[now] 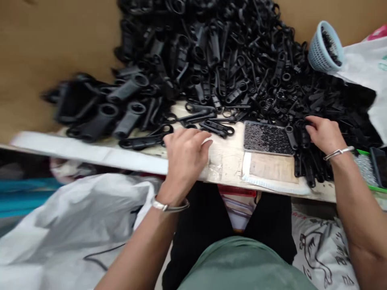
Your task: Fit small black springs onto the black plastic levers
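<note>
The left hand (187, 151) was half-curled, thumb apart; the right hand (326, 135) met black parts (305, 137) at right, grip indeterminable.

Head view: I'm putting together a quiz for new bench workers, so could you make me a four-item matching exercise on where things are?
1. basket
2. shallow tray
3. left hand
4. right hand

A. between the two hands
B. at the black parts right of the tray
C. tilted, at the upper right
D. near the picture's centre

Pairs: 1-C, 2-A, 3-D, 4-B
</note>
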The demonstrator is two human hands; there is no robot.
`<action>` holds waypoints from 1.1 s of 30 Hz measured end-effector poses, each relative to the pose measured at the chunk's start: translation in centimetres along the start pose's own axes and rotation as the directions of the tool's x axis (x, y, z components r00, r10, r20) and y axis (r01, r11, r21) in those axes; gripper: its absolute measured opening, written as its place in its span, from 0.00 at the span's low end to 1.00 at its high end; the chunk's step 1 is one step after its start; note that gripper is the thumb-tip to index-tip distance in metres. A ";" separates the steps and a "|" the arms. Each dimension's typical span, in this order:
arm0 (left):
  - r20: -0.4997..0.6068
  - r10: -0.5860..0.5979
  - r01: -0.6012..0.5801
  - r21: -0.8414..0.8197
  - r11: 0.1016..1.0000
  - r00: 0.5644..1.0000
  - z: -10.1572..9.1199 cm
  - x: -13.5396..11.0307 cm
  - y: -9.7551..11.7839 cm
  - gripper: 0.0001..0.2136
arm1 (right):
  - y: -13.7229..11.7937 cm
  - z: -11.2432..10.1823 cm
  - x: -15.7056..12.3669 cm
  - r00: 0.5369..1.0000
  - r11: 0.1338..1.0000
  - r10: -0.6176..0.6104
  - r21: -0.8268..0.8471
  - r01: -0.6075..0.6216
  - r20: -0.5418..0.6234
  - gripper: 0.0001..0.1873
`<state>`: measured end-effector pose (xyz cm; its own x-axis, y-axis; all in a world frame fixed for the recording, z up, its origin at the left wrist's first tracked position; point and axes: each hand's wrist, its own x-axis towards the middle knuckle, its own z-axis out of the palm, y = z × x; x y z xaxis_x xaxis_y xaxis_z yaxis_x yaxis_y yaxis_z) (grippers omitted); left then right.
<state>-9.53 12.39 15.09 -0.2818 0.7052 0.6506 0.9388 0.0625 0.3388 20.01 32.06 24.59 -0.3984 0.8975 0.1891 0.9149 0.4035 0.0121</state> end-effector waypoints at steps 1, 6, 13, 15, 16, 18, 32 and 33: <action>0.027 0.004 -0.005 0.024 1.000 1.000 0.1 0.2 -0.4 0.06 | -0.2 0.4 0.3 1.000 0.998 -0.005 -0.061 0.005 0.007 0.22; 0.131 0.010 -0.014 0.029 0.999 0.991 0.6 0.8 -0.7 0.07 | -0.6 1.1 -0.2 0.999 0.977 -0.036 -0.211 0.037 0.008 0.19; 0.125 0.002 -0.006 0.031 1.000 0.992 0.5 0.6 0.0 0.07 | -0.2 -0.1 -2.9 0.970 0.977 -0.193 -0.115 0.177 -0.149 0.15; 0.126 -0.011 0.001 0.083 0.997 0.992 0.3 0.9 -0.4 0.09 | 0.4 0.0 -3.6 0.956 0.970 -0.239 -0.077 0.229 -0.170 0.15; 0.131 -0.010 -0.005 0.112 0.994 0.991 0.2 1.2 -0.6 0.09 | 0.6 0.2 -3.8 0.949 0.965 -0.263 -0.065 0.256 -0.175 0.14; 0.182 0.013 -0.047 0.179 0.983 0.983 0.2 2.0 -0.9 0.10 | 0.7 0.6 -4.1 0.935 0.941 -0.336 -0.080 0.329 -0.111 0.13; 0.503 0.405 -0.435 -0.064 0.898 0.763 1.1 4.3 5.5 0.10 | 0.0 1.5 -4.2 0.907 0.914 -0.403 -0.109 0.392 -0.119 0.10; 0.498 0.456 -0.466 -0.115 0.877 0.738 1.6 4.1 6.2 0.10 | 0.3 1.4 -4.2 0.901 0.915 -0.403 -0.069 0.397 -0.161 0.10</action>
<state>-4.53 16.79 18.78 0.3193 0.9001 0.2965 0.9323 -0.3545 0.0722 21.81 28.70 22.39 -0.7173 0.6171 0.3236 0.6834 0.7136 0.1541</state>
